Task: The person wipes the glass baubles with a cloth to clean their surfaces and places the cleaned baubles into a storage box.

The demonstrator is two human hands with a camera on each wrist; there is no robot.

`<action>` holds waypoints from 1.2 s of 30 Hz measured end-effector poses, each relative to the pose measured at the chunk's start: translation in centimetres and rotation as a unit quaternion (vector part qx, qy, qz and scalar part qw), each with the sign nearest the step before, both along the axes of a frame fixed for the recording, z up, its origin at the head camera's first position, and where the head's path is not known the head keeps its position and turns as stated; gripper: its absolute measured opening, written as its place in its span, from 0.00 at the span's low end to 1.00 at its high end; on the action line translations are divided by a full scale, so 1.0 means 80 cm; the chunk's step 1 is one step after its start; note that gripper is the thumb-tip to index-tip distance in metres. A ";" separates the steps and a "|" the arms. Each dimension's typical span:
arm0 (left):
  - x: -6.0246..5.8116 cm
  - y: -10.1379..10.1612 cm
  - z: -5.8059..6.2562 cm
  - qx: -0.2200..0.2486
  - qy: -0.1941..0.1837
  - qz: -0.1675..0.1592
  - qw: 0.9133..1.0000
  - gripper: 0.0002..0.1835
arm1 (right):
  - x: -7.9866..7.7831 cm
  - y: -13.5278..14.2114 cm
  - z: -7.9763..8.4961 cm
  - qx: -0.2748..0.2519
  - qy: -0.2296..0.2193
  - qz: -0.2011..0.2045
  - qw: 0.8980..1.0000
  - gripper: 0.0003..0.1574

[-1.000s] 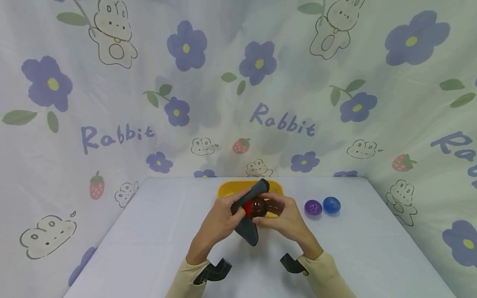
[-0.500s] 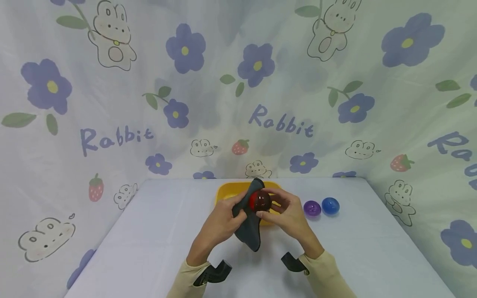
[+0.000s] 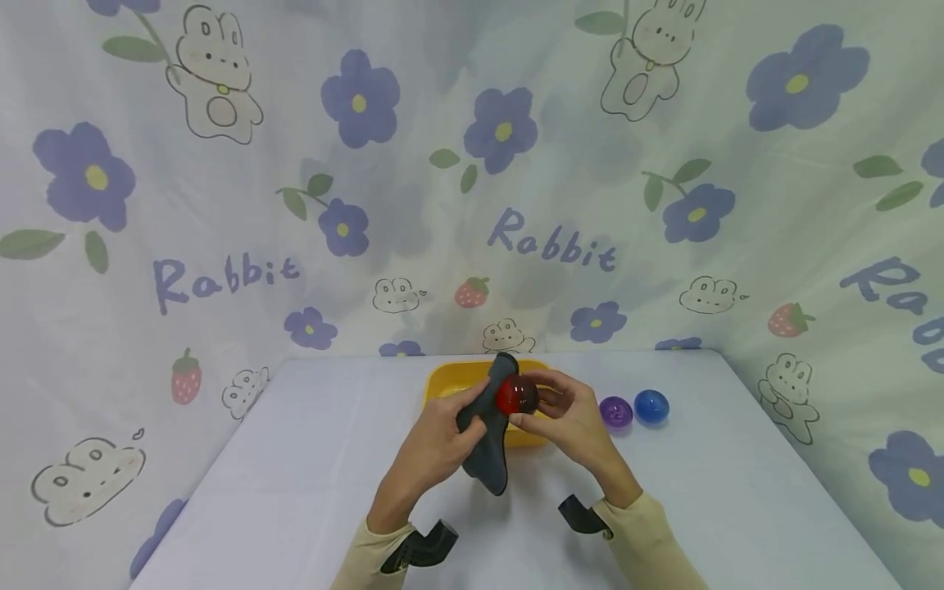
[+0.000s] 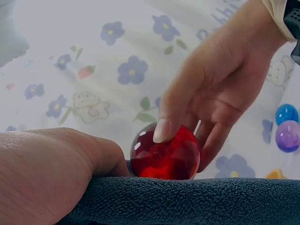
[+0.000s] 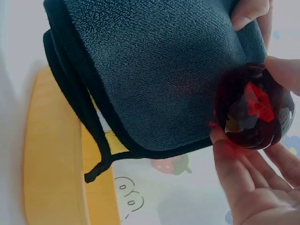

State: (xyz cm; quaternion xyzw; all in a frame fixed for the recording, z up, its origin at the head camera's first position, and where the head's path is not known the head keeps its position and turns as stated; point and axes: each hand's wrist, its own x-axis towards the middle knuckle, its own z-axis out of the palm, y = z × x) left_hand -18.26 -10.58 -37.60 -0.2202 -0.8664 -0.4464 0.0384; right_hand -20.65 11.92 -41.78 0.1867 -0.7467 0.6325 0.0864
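Note:
My left hand (image 3: pixel 438 434) grips a folded dark grey towel (image 3: pixel 485 451) with black edging, thumb on the near face. A see-through red ball (image 3: pixel 516 395) is pinched between the thumb and fingers of my right hand (image 3: pixel 574 416). The ball sits right at the towel's face; in the left wrist view the towel (image 4: pixel 197 199) overlaps the ball's lower edge. A hanging loop (image 5: pixel 107 161) shows at the towel's corner in the right wrist view. Both hands are raised in front of a yellow tray (image 3: pixel 435 378), which they partly hide.
To the right of the tray, a purple ball (image 3: pixel 615 413) and a blue ball (image 3: pixel 652 407) lie side by side on the white table (image 3: pixel 295 467). A curtain (image 3: pixel 413 205) printed with flowers and rabbits closes off the back and sides.
The towel has turned, its upper part swinging from across the ball to flatter on the ball's left. The ball has risen slightly and moved a little right, with more of it uncovered.

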 end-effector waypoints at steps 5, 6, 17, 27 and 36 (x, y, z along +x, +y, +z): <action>0.002 0.001 0.000 -0.001 0.005 0.005 1.000 0.30 | -0.002 0.001 -0.003 0.031 0.013 -0.018 0.999 0.34; 0.002 0.001 0.000 -0.001 0.006 0.006 1.000 0.30 | -0.003 0.001 -0.003 0.033 0.014 -0.019 0.999 0.34; 0.005 0.002 0.003 -0.003 0.037 0.018 0.999 0.29 | -0.004 -0.003 -0.005 0.048 -0.002 0.021 0.999 0.33; 0.005 0.004 0.003 -0.011 0.095 -0.005 0.995 0.27 | -0.002 -0.008 -0.009 0.063 -0.001 0.054 0.997 0.31; -0.001 0.004 0.000 -0.029 0.086 -0.009 0.996 0.27 | 0.000 -0.005 -0.009 0.049 0.014 0.071 0.996 0.28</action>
